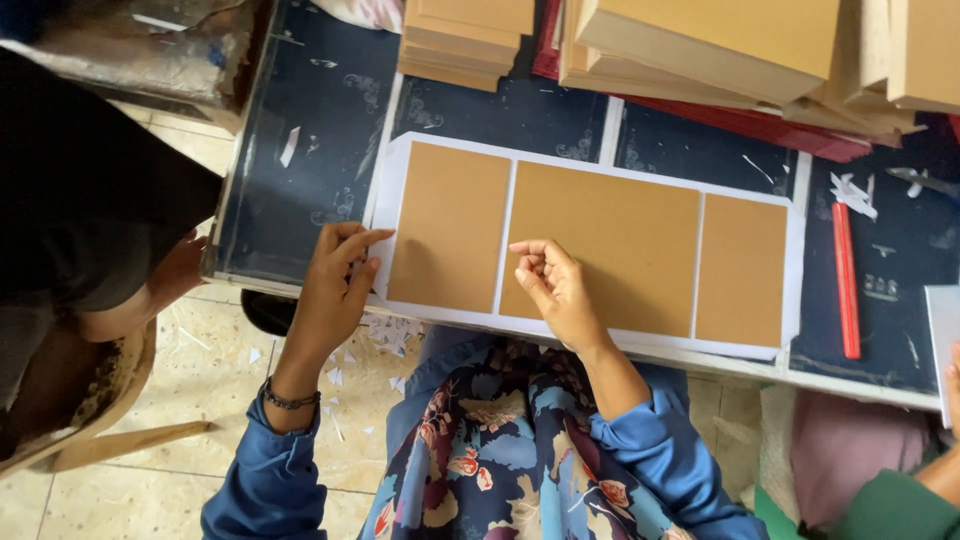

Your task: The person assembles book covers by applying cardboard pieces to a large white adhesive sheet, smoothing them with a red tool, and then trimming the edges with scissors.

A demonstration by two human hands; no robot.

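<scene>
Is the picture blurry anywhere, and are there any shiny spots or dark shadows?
In the head view, the brown boards on the white sheet look sharp and evenly lit, with no glare; the left hand and right hand cast only faint shadows; the red tool is clear; the dark clothing at the left is too dark to show detail; the stacked boards at the top look slightly soft.

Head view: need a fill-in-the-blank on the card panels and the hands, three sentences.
1. The white sheet carries ____ brown card panels side by side.
2. The left hand touches the sheet's ____ edge.
3. The right hand rests on the ____ panel.

Missing words: three; left; middle
</scene>
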